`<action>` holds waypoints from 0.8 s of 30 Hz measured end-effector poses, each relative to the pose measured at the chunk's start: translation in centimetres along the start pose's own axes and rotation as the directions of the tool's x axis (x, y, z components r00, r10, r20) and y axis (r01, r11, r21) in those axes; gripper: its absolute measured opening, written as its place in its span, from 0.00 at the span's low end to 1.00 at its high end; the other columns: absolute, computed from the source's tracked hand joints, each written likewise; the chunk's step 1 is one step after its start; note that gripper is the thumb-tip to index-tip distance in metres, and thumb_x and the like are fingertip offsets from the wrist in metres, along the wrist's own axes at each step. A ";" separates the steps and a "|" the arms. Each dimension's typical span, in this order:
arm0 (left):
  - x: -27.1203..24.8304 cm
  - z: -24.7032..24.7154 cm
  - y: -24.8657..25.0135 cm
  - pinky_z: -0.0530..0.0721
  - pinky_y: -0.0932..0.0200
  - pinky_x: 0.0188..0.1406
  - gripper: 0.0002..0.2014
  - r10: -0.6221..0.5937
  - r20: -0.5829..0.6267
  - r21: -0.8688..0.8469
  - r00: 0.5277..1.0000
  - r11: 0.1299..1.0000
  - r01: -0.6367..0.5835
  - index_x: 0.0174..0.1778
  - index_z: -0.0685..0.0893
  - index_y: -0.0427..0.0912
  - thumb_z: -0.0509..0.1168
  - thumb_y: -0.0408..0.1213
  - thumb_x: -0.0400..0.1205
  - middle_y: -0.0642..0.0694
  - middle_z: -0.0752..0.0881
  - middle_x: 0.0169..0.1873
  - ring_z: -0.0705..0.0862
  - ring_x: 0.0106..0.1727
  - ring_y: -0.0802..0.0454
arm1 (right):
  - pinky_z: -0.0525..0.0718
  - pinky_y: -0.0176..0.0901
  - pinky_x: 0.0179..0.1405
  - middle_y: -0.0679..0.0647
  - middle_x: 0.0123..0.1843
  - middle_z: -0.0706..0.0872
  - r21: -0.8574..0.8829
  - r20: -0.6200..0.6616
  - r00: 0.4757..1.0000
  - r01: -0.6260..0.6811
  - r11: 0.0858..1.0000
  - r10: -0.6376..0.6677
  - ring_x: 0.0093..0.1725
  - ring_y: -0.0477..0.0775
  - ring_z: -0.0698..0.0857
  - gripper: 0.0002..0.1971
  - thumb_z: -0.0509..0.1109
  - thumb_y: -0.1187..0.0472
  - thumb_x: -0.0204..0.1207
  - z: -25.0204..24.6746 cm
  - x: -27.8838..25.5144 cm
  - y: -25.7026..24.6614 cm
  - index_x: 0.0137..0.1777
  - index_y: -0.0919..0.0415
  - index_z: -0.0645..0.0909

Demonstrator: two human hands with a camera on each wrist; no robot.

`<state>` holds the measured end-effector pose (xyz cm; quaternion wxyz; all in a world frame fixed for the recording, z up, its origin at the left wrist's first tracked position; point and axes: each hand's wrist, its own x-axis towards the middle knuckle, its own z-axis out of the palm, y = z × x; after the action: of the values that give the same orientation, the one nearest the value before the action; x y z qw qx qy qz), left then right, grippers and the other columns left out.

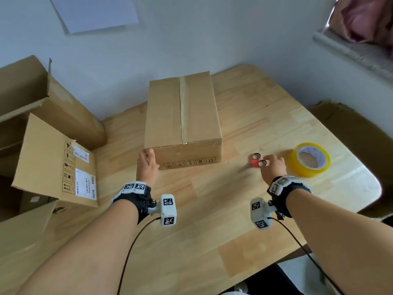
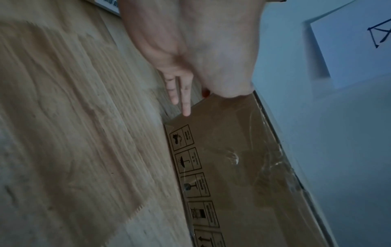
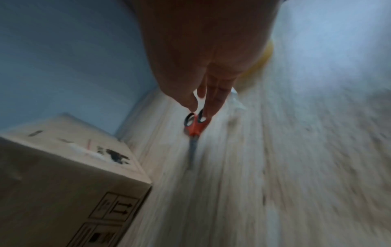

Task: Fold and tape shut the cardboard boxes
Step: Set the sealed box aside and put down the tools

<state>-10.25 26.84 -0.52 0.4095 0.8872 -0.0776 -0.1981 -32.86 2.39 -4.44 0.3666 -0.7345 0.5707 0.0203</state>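
Observation:
A closed cardboard box (image 1: 182, 116) stands on the wooden table (image 1: 202, 231), with a strip of clear tape along its top seam. My left hand (image 1: 147, 160) rests against the box's near left corner; in the left wrist view its straight fingers (image 2: 186, 107) lie along the box (image 2: 232, 167) side. Red-handled scissors (image 1: 256, 161) lie on the table right of the box. My right hand (image 1: 272, 165) pinches their handle rings, seen blurred in the right wrist view with the scissors (image 3: 194, 127) pointing away. A yellow tape roll (image 1: 311, 159) lies just right of that hand.
Open cardboard boxes (image 1: 57, 162) are stacked off the table's left edge. More brown cardboard (image 1: 350, 135) sits beyond the right edge. A wall runs close behind the box, with a paper sheet (image 1: 93, 11) on it.

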 end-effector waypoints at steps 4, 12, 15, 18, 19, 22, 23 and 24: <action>-0.2 -0.6 0.9 0.81 0.55 0.45 0.28 -0.151 -0.002 -0.288 0.989 0.947 0.144 0.81 0.60 0.44 0.38 0.54 0.89 0.42 0.79 0.66 0.83 0.64 0.39 | 0.82 0.48 0.53 0.65 0.59 0.85 0.040 0.125 0.984 0.127 0.991 -0.131 0.57 0.65 0.84 0.15 0.57 0.60 0.83 -0.6 0.6 -5.8 0.64 0.65 0.79; 1.3 -1.2 -0.1 0.77 0.47 0.67 0.33 -0.341 0.070 -0.349 0.938 0.872 0.343 0.68 0.77 0.38 0.41 0.60 0.86 0.40 0.82 0.66 0.83 0.62 0.43 | 0.79 0.56 0.63 0.65 0.68 0.76 0.207 0.257 0.939 0.177 0.962 -0.227 0.61 0.63 0.79 0.28 0.58 0.45 0.83 2.0 -1.0 -17.1 0.75 0.64 0.64; 1.3 -1.1 0.0 0.79 0.51 0.63 0.25 -0.355 0.142 -0.318 0.924 0.867 0.382 0.60 0.78 0.42 0.43 0.56 0.88 0.43 0.83 0.61 0.82 0.62 0.43 | 0.84 0.58 0.56 0.62 0.63 0.78 0.256 0.281 0.939 0.129 0.958 -0.201 0.54 0.60 0.81 0.20 0.54 0.47 0.84 3.0 -0.9 -16.4 0.67 0.60 0.63; 1.8 -1.3 0.6 0.77 0.50 0.65 0.25 -0.358 0.180 -0.285 0.916 0.873 0.396 0.68 0.75 0.42 0.43 0.54 0.89 0.45 0.80 0.60 0.80 0.63 0.43 | 0.87 0.66 0.47 0.56 0.63 0.71 0.345 0.270 0.947 0.074 0.936 -0.175 0.54 0.63 0.80 0.17 0.50 0.49 0.85 2.6 -0.6 -15.8 0.70 0.56 0.61; 2.3 -1.2 0.6 0.75 0.48 0.67 0.26 -0.356 0.190 -0.259 0.915 0.881 0.397 0.70 0.73 0.42 0.42 0.55 0.88 0.44 0.80 0.64 0.79 0.64 0.43 | 0.88 0.66 0.45 0.56 0.63 0.69 0.341 0.262 0.952 0.065 0.938 -0.161 0.53 0.63 0.80 0.18 0.51 0.50 0.86 2.4 -0.4 -15.5 0.72 0.53 0.60; 4.1 -0.6 0.0 0.71 0.40 0.72 0.32 -0.353 0.190 -0.172 0.916 0.907 0.385 0.73 0.70 0.43 0.41 0.62 0.84 0.40 0.74 0.73 0.76 0.69 0.39 | 0.86 0.67 0.50 0.57 0.69 0.68 0.358 0.227 0.964 0.050 0.933 -0.139 0.59 0.68 0.79 0.20 0.55 0.57 0.85 1.7 0.0 -14.6 0.75 0.55 0.58; 4.3 -0.5 0.2 0.71 0.39 0.73 0.33 -0.351 0.199 -0.164 0.915 0.909 0.384 0.74 0.68 0.43 0.41 0.64 0.83 0.39 0.73 0.74 0.75 0.71 0.39 | 0.84 0.68 0.54 0.57 0.73 0.66 0.389 0.214 0.969 0.035 0.921 -0.127 0.64 0.69 0.77 0.21 0.57 0.60 0.85 1.3 0.3 -14.1 0.76 0.57 0.58; 4.1 -0.5 0.8 0.71 0.39 0.73 0.34 -0.353 0.217 -0.161 0.910 0.907 0.390 0.76 0.67 0.43 0.42 0.64 0.83 0.39 0.73 0.75 0.75 0.71 0.39 | 0.83 0.68 0.56 0.58 0.75 0.66 0.424 0.205 0.973 0.005 0.906 -0.102 0.68 0.70 0.75 0.22 0.57 0.63 0.84 1.0 0.6 -13.5 0.76 0.58 0.58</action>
<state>-6.31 25.47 -0.83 0.4425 0.8177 0.0767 -0.3601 -20.74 3.49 1.51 0.5783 -0.6466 0.4965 -0.0311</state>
